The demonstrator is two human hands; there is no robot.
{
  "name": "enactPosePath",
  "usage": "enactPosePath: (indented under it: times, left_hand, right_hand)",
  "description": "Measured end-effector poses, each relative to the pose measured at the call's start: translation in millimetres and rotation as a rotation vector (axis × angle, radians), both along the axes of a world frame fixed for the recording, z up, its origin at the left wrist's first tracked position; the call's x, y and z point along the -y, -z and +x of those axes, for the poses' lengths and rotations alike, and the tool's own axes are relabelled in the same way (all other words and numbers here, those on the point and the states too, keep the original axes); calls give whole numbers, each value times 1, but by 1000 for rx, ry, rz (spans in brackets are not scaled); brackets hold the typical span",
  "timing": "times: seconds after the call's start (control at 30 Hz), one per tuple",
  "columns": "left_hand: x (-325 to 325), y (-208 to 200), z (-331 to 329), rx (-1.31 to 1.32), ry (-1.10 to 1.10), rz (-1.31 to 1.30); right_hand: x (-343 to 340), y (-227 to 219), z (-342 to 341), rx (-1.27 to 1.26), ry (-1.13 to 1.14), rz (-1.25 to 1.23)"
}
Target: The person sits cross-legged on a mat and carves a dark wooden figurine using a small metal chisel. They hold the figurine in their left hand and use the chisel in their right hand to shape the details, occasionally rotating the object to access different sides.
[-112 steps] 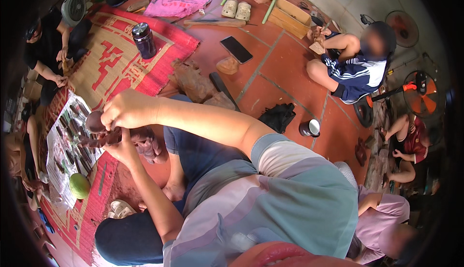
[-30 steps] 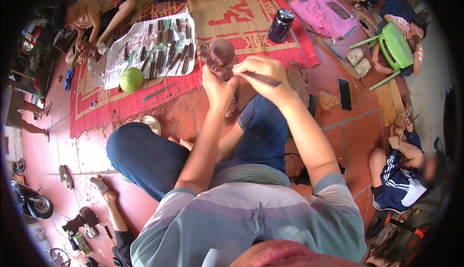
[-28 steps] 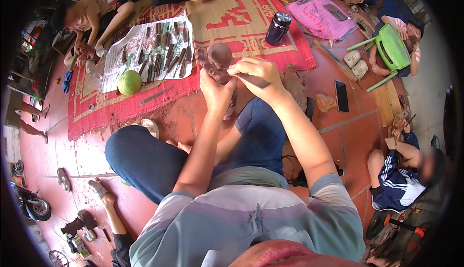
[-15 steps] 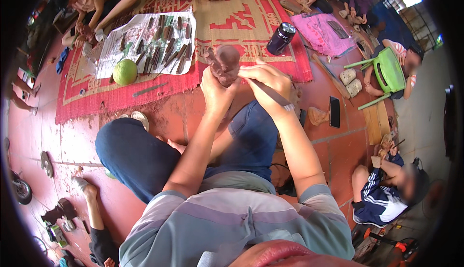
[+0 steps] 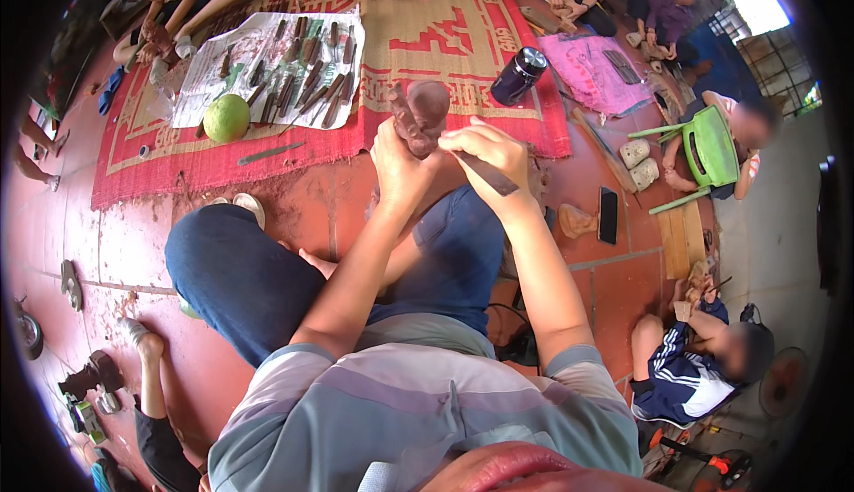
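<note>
Just above the centre of the frame the left hand (image 5: 398,165) is wrapped tight round the lower part of a reddish-brown carved wooden figure (image 5: 420,116), holding it upright over the raised knees. The right hand (image 5: 485,156) is closed round a flat-bladed chisel (image 5: 487,174), its fingers curled over the handle and its tip set against the figure just beside the left hand's thumb.

Behind them, across the upper part of the frame, lies a red woven mat (image 5: 463,43). On it, at upper left, a white sheet (image 5: 200,92) carries a row of carving tools (image 5: 298,74), with a round green fruit (image 5: 226,118) at its lower edge. A dark flask (image 5: 519,76) lies to the right of the figure, and a phone (image 5: 608,215) rests on the red tiles at right.

The chief risk, as I judge it, is a slip: the blade works so near the holding thumb that a sudden give in the wood could drive it into the fingers, or split off a detail of the carving
</note>
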State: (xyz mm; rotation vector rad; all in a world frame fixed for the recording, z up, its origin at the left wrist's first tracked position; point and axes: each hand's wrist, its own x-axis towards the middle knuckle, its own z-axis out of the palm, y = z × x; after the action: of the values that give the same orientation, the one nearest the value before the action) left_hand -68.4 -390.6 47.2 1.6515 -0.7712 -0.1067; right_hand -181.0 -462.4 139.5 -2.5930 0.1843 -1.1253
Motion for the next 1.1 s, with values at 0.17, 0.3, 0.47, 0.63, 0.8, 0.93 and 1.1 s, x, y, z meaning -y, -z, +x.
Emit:
enactPosePath:
  times: [0.17, 0.3, 0.47, 0.63, 0.8, 0.93, 1.1]
  left_hand:
    - [-5, 2, 1, 59, -63, -46]
    - [3, 5, -4, 20, -26, -66]
    - [2, 2, 1, 51, -63, -140]
    - [4, 4, -2, 7, -23, -132]
    - [4, 6, 1, 93, -61, -138]
    - [5, 3, -1, 31, -21, -159]
    - [3, 8, 2, 31, -54, -131]
  right_hand:
    - [-8, -18, -4, 206, 56, 42]
    - [3, 1, -10, -18, -31, 66]
    - [6, -11, -5, 271, 12, -35]
    - [3, 8, -6, 41, -65, 84]
    - [5, -22, -8, 278, -1, -16]
    - [2, 1, -7, -8, -46, 101]
    - [-4, -24, -3, 254, 11, -6]
